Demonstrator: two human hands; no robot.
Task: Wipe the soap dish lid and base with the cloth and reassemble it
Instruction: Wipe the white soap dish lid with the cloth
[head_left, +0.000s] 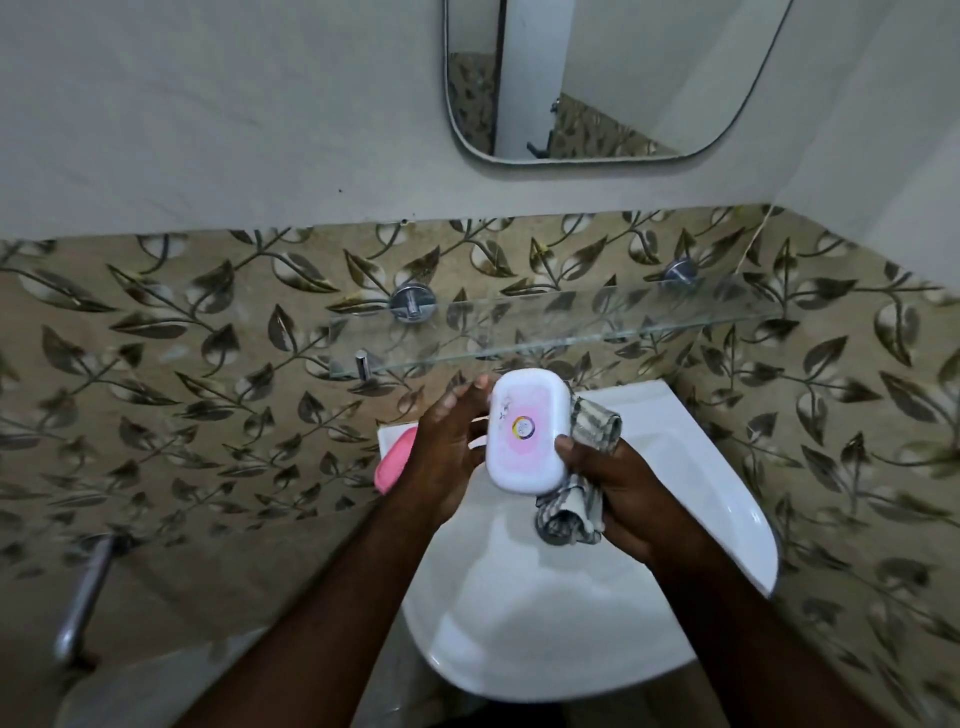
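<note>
From my remote seat I see the left hand (447, 452) curled round the left edge of the soap dish (527, 428), holding it in the air with its white-and-pink top and round sticker turned up toward the camera. The right hand (618, 499) grips the bunched checked cloth (571, 514) in its palm, with the thumb pressed on the dish's right edge and the cloth lying against that side. I cannot tell whether the base sits under the lid. Both hands hang over the back of a white sink (545, 623). A pink object (395, 460) rests on the sink's left rear rim, just beside the left hand. Behind, a glass shelf (571, 325) on chrome brackets (412, 304) crosses a wall of leaf-patterned tiles (208, 389). Above it is plain plaster and a rounded mirror (597, 78). A metal pipe (85, 592) stands low on the left.
</note>
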